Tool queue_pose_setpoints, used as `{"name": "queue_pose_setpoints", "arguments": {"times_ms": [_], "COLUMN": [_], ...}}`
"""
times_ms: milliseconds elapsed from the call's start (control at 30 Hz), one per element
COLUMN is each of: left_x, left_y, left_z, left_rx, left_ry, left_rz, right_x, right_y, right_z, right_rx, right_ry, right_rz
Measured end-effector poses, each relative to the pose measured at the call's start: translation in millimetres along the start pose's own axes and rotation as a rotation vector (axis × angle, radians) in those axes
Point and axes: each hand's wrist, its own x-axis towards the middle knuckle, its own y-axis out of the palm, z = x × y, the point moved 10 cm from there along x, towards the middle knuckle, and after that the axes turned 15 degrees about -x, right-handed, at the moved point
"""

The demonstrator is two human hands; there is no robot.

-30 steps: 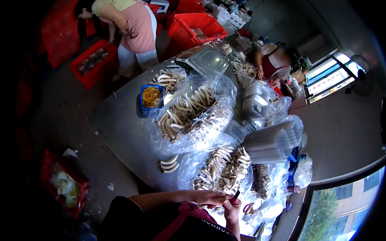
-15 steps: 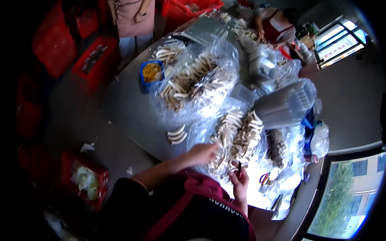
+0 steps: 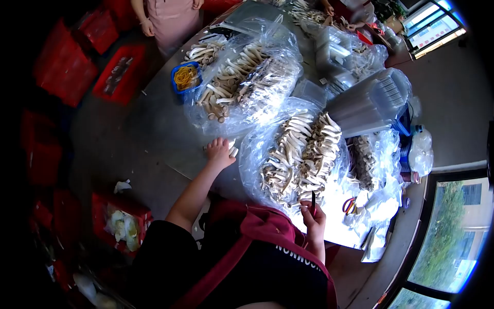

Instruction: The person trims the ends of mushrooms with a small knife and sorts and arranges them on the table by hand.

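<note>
My left hand [image 3: 220, 153] lies over a small group of pale mushrooms [image 3: 233, 149] on the metal table, its fingers stretched out and partly covering them. Whether it grips any of them is hard to see. In my right hand [image 3: 315, 220] is a small knife [image 3: 313, 202] with a red handle, its dark blade pointing up and away from me. Just beyond the blade, an opened clear plastic bag [image 3: 251, 170] holds a big heap of long-stemmed mushrooms [image 3: 296, 154]. Farther back lies a second bag of mushrooms [image 3: 226, 85] with brownish caps.
A blue basket [image 3: 174, 82] of yellow rubber bands stands at the table's left edge. Stacked clear trays [image 3: 360, 103] and scissors [image 3: 349, 206] lie to the right. Red crates [image 3: 119, 74] sit on the floor at left. Two other people stand around the table's far side.
My left hand has moved left from the bagged mushrooms to the small group on the table. My right hand still holds the knife near the bag. The view has shifted slightly.
</note>
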Motion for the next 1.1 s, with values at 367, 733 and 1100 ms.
{"name": "queue_pose_setpoints", "arguments": {"times_ms": [367,733,1100], "left_x": [-6.8,-1.4,-5.4], "left_y": [46.3,44.9,36.3], "left_z": [-13.3,-7.7,-8.5], "left_rx": [0.045,-0.287,-0.392], "left_ry": [0.061,0.057,-0.082], "left_rz": [0.245,0.223,0.289], "right_x": [8.8,63.0,175.0], "right_y": [-27.6,-117.6,-119.6], "right_z": [-14.3,50.5,70.0], "right_rx": [-0.022,-0.448,-0.715], "right_ry": [0.016,-0.401,-0.374], "right_rz": [-0.017,-0.221,-0.168]}}
